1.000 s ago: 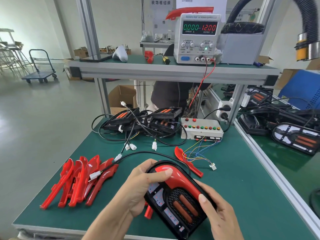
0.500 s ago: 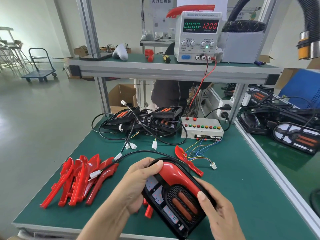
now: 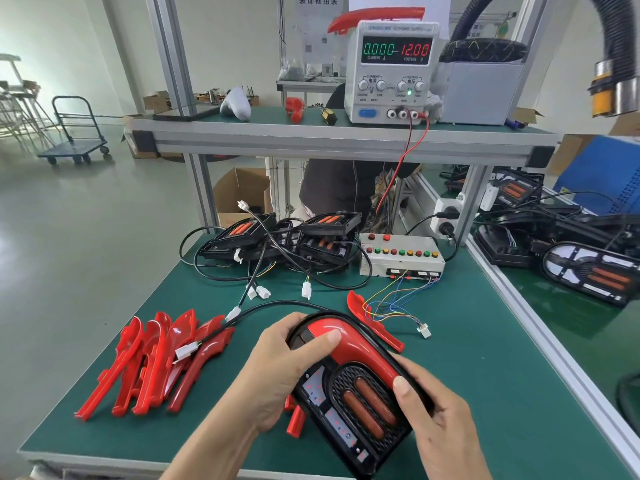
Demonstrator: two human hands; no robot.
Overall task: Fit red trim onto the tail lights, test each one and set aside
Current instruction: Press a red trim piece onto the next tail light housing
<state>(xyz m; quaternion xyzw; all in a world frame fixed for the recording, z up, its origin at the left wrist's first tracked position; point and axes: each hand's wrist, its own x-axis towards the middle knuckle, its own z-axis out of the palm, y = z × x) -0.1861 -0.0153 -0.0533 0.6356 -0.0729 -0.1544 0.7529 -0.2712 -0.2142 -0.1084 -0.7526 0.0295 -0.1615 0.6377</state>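
A black tail light (image 3: pixel 349 414) with two orange bars is held tilted above the green bench, a curved red trim (image 3: pixel 349 344) lying across its upper part. My left hand (image 3: pixel 277 372) grips its left edge, thumb pressing on the trim's top end. My right hand (image 3: pixel 436 420) holds the right edge, thumb on the trim's lower end. The light's black cable runs left to a white connector (image 3: pixel 185 351) lying on a pile of loose red trims (image 3: pixel 152 362). One more red trim (image 3: pixel 374 320) lies just behind the light.
Several black tail lights (image 3: pixel 277 237) with tangled cables sit at the back beside a white test box (image 3: pixel 401 258) whose coloured wires end in a small plug (image 3: pixel 424 330). A power supply (image 3: pixel 391 71) on the shelf reads 0.000 and 12.00. More lights (image 3: pixel 588 271) lie on the right bench.
Both hands have kept their hold on the tail light. My left thumb has slid a little along the trim's top end; the light has barely shifted.
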